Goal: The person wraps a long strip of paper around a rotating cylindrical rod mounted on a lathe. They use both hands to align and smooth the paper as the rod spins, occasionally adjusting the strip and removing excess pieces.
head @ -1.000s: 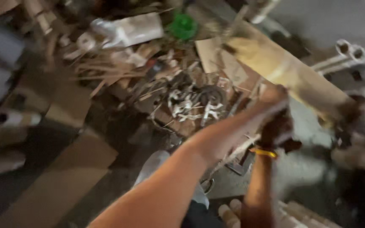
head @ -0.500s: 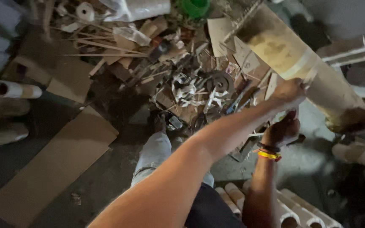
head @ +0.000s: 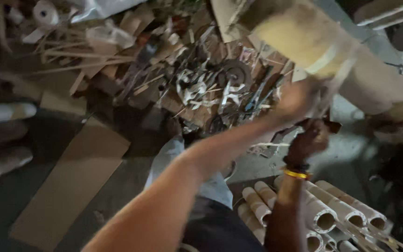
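Note:
A large tan cardboard tube [head: 295, 32] with a white tape band lies slanted across the upper right. My left hand [head: 299, 100] reaches across my body and grips the tube's lower side just below the tape band; the hand is blurred. My right hand [head: 309, 140], with a yellow bangle on its wrist, is curled just under the left hand, close beneath the tube. A small dark piece [head: 334, 126] sticks out of its fingers. What that piece is stays unclear.
A heap of scrap [head: 201, 88] with wood strips, paper curls and a round metal disc covers the floor ahead. A flat cardboard sheet [head: 75, 182] lies at lower left. Narrow cardboard tubes [head: 332, 210] are stacked at lower right, and pale rolls [head: 5, 112] lie at the left edge.
The view has drifted, so the scrap heap and the tube sit higher and nearer. Both hands stay at the big tube; the left hand has slid slightly along it.

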